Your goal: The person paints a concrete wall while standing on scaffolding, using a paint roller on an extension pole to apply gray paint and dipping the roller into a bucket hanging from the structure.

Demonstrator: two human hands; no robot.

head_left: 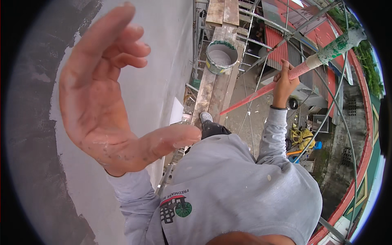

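Observation:
Close to the camera, my left hand [98, 94] is raised in front of the wall with nothing in it. Its fingers curve loosely and the thumb stands well apart from them. On the other side, my right hand [284, 87] is wrapped round a long red pole [255, 96]. The pole slants from low over the planks up to the right, ending in a thicker, paint-spattered green section [337, 48]. Beside my left hand is the wall [159, 49], coated smooth light grey, with a darker rough area [32, 134] at far left.
A bucket [221, 57] of greyish paint or coating stands on the narrow wooden planks [212, 92], ahead of my shoe [206, 117]. Metal scaffold tubes [343, 110] cross on the right. Far below lie the ground, red roofing sheets [277, 45] and a yellow heap [302, 138].

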